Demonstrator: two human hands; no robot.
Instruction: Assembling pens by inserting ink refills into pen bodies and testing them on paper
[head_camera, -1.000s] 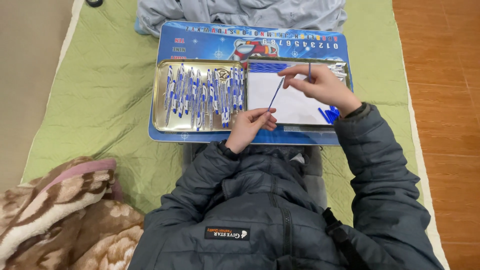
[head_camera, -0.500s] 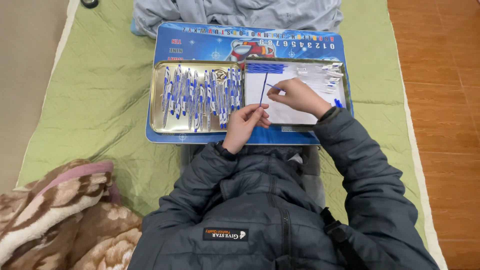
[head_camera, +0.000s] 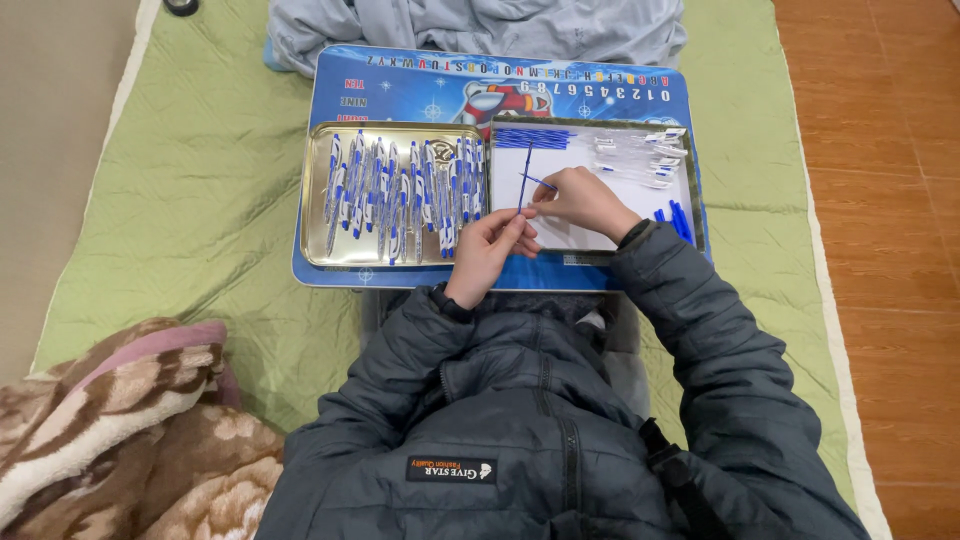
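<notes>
A green quilted mat is carrying a blue lap worktop. Near the white tray front edge, a thin blue refill is being pinched by the left hand and right hand; it is best kept straight while being fitted.

Soft, even indoor light, sharp focus, faint shadows, slight edge distortion.
</notes>
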